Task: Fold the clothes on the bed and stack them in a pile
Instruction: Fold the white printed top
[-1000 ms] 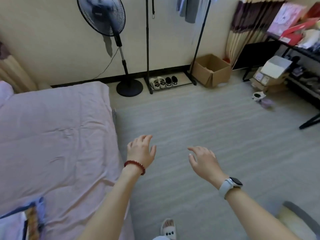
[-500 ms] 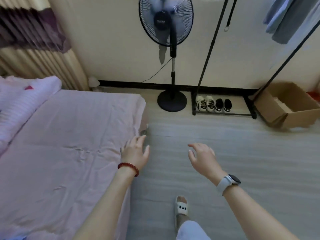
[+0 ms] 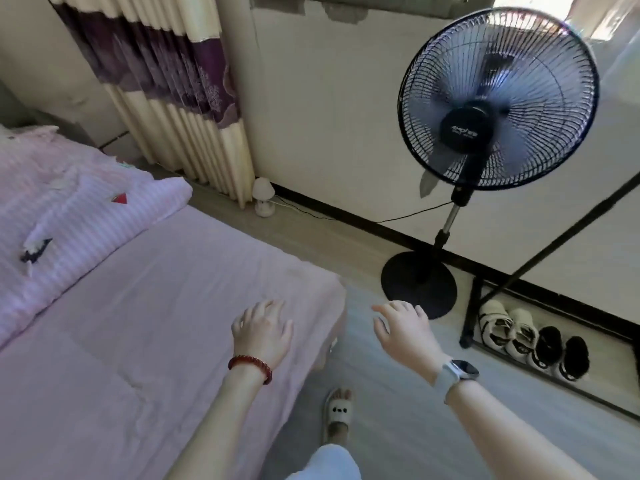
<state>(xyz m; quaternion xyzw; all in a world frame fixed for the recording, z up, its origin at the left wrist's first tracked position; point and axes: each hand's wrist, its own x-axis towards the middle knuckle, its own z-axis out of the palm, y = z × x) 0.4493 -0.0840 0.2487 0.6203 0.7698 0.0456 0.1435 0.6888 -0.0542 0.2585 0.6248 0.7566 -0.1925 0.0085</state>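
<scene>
The bed (image 3: 145, 306) with its pink sheet fills the lower left. A folded pink striped quilt (image 3: 69, 209) lies at its far left end. No loose clothes show on the bed in this view. My left hand (image 3: 263, 330), with a red bead bracelet, hovers over the bed's near corner, fingers relaxed and holding nothing. My right hand (image 3: 405, 330), with a watch on the wrist, is held out over the floor beside the bed, fingers spread and holding nothing.
A standing fan (image 3: 491, 109) rises from its round base (image 3: 419, 285) on the floor right of the bed. A black clothes rack (image 3: 540, 258) has several shoes (image 3: 533, 341) under it. A curtain (image 3: 180, 98) and a small white lamp (image 3: 263, 199) stand at the wall. My slippered foot (image 3: 337, 410) is on the floor.
The view has swung left, from the open floor and cardboard box towards the bed's end, the quilt and the curtain. Both hands stay out in front, holding nothing.
</scene>
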